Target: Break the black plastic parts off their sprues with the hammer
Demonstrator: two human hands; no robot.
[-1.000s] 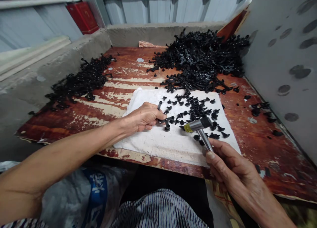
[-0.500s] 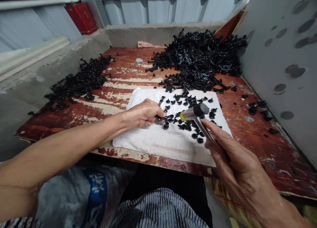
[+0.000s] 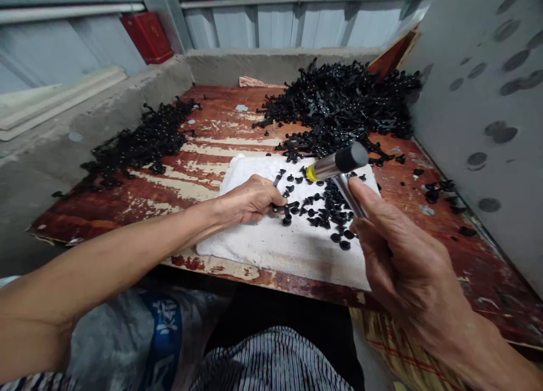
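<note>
On the white cloth (image 3: 263, 246), my left hand (image 3: 258, 200) is closed with thumb and finger pinching a small black part (image 3: 290, 207) that has a flat arm and round knobs. My right hand (image 3: 401, 252) grips the metal handle of a small mallet (image 3: 333, 163), which has a black face at one end and a yellow one at the other. The mallet's head hangs above the cloth, up and to the right of my left hand, apart from the black part. Several loose black knobs (image 3: 344, 245) lie scattered beneath and beside it.
A large heap of black parts (image 3: 343, 105) covers the back right of the worn reddish board (image 3: 224, 130). A smaller pile (image 3: 139, 139) lies along the left ledge. A grey spotted panel (image 3: 479, 108) bounds the right side, and a red box (image 3: 148, 37) stands back left.
My right hand has raised the mallet, its head now higher above the cloth. My left hand keeps its pinch on the black part. The whole view has shifted slightly.
</note>
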